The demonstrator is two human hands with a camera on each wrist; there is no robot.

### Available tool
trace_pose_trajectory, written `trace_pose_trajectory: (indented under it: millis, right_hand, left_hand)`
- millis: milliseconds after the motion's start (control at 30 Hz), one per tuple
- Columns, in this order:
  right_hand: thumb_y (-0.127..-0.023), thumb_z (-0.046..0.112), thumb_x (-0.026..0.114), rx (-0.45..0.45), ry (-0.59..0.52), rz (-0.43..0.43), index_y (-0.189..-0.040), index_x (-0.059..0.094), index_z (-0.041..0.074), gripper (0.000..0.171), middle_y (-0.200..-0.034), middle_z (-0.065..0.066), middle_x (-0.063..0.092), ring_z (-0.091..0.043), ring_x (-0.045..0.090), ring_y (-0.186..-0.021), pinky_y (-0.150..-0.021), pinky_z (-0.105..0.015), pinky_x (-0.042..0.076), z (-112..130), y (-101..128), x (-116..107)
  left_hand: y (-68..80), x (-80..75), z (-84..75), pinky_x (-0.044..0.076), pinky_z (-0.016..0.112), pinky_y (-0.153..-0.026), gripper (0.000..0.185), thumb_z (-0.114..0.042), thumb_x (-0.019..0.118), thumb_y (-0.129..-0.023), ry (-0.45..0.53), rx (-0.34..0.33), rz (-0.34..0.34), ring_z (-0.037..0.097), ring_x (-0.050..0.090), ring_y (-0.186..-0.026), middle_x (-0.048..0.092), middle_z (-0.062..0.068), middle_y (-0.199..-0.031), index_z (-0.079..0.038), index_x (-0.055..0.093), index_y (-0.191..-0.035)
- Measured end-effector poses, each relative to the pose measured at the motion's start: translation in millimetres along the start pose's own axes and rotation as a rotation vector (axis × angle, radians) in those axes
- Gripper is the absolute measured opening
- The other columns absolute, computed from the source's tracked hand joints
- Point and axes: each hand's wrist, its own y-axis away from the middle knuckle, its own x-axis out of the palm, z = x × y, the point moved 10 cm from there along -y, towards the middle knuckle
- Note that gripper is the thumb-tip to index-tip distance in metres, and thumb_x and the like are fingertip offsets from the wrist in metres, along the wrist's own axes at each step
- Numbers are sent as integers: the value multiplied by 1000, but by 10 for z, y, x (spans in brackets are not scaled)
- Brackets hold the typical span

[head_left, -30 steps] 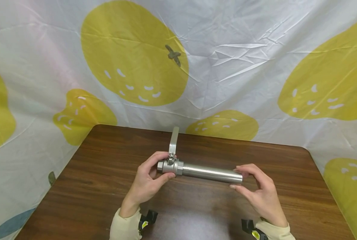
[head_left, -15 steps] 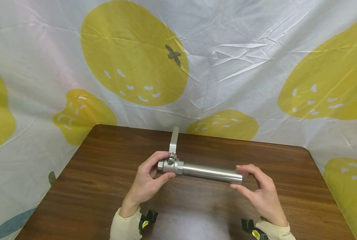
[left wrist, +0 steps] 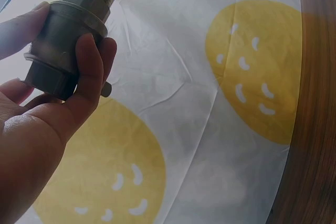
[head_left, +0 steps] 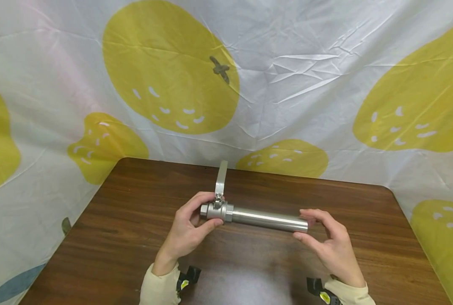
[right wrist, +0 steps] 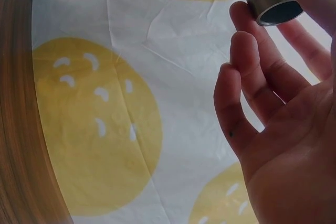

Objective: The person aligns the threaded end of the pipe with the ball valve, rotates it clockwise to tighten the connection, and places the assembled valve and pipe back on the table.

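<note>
The left hand (head_left: 188, 231) grips the valve (head_left: 216, 210) and the right hand (head_left: 331, 245) pinches the pipe (head_left: 268, 220) at its far open end, so the joined piece spans left-right between them just above the table (head_left: 116, 237), lever (head_left: 221, 178) pointing away.

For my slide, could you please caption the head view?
Left hand grips a ball valve while right hand holds its steel pipe above a wooden table.

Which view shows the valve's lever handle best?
The head view: the lever handle stands clear above the valve body, which the left hand grips. The left wrist view shows only the valve body and a small stub beside the fingers; the right wrist view shows only the pipe's open end.
</note>
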Motion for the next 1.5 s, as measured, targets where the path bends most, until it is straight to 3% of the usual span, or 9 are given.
trace_pose_trajectory:
  millis: [467,800,1000,1267,1500]
  right_hand:
    - [-62,-18,78,81,45,48,-113,64,0,55,-112,14,66,1,58,-93,-86,-11,44,-7,14,26]
    - [-67,-18,74,93,45,59,-111,64,-2,48,-100,14,65,1,57,-88,-81,-13,44,-29,4,42]
    - [-68,-17,74,74,31,48,-111,64,-2,47,-101,13,65,1,57,-87,-81,-13,45,-17,3,44]
    - [-50,-20,83,49,-47,46,-112,62,-8,67,-109,6,66,-2,56,-89,-84,-13,46,19,-4,68]
    - [-56,-25,78,81,12,54,-111,64,-3,62,-99,10,65,1,59,-87,-84,-12,47,-10,-5,56]
  left_hand:
    - [12,9,9,53,19,-87,48,14,72,-76,-9,-2,6,11,58,-106,56,25,-115,6,54,-120]
    - [9,11,2,52,19,-86,49,14,72,-76,-11,2,9,11,58,-106,56,25,-115,6,54,-121]
    - [4,9,1,52,19,-86,49,15,72,-75,-2,8,4,11,58,-105,56,25,-115,6,54,-120]
    - [-2,-3,-9,52,19,-87,49,16,72,-75,-2,10,-8,11,58,-106,56,26,-114,8,54,-120]
    - [-3,-5,-20,52,19,-87,49,16,72,-75,-1,12,-8,10,58,-106,56,26,-114,8,54,-119]
